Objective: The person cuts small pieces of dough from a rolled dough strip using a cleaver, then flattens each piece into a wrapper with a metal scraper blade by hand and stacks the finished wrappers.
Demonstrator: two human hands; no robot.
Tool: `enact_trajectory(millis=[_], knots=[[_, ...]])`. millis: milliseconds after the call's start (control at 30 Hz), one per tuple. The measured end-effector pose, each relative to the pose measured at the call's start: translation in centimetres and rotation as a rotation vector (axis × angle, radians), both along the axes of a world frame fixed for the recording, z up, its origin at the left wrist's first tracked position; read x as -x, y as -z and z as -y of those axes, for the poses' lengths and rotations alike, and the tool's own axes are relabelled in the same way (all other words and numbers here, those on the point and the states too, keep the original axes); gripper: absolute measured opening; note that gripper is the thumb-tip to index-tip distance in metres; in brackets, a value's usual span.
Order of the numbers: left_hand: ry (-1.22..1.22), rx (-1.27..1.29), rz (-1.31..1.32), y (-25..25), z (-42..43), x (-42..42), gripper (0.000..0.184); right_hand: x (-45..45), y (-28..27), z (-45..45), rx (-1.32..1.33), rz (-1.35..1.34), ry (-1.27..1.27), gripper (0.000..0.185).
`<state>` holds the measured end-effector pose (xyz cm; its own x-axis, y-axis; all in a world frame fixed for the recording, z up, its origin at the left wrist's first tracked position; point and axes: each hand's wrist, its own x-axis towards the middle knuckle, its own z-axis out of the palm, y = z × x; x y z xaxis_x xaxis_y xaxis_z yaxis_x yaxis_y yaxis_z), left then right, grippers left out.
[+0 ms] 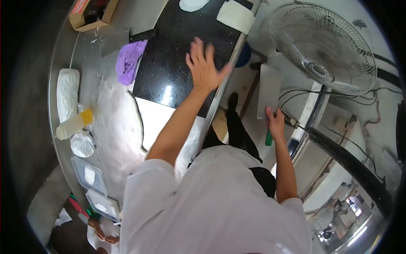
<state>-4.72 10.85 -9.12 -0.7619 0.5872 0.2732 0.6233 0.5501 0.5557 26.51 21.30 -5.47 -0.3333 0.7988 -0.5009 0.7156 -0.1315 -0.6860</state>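
Observation:
My left hand [204,72] hovers over or touches the black board [167,63], fingers spread and slightly blurred; whether it makes contact I cannot tell. Nothing is in it. At the right, beside the table edge, my right hand [275,122] is wrapped round the green handle of a broad-bladed cleaver [269,89], its blade pointing away from me. A folded white towel [236,17] and a white rounded lump [193,3] lie at the far end of the board. A purple cloth [130,62] rests against its left edge.
Left on the metal table [112,110] are a yellow-capped bottle [74,125], white bags [67,93], plastic containers [89,175], a long pale strip [137,120], flat blades [144,21] and a cardboard box [91,17]. A fan [321,46] stands right. Another person's hands [99,232] show lower left.

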Motion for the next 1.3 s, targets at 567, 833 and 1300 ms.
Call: enact_trajectory(millis=[567, 833, 1300], knots=[[0.194, 0.586, 0.001, 0.9, 2.9, -2.2, 0.110, 15.2, 3.7, -0.6, -0.105, -0.009, -1.047, 0.083], [0.342, 0.391, -0.163, 2.6, -2.7, 6.9, 0.121, 20.9, 3.4, -3.5, -0.339, 0.012, -0.989, 0.080], [0.493, 0.402, -0.158, 1.8, -2.9, 8.1, 0.121, 19.4, 4.6, -1.5, -0.052, -0.069, -0.924, 0.085]])
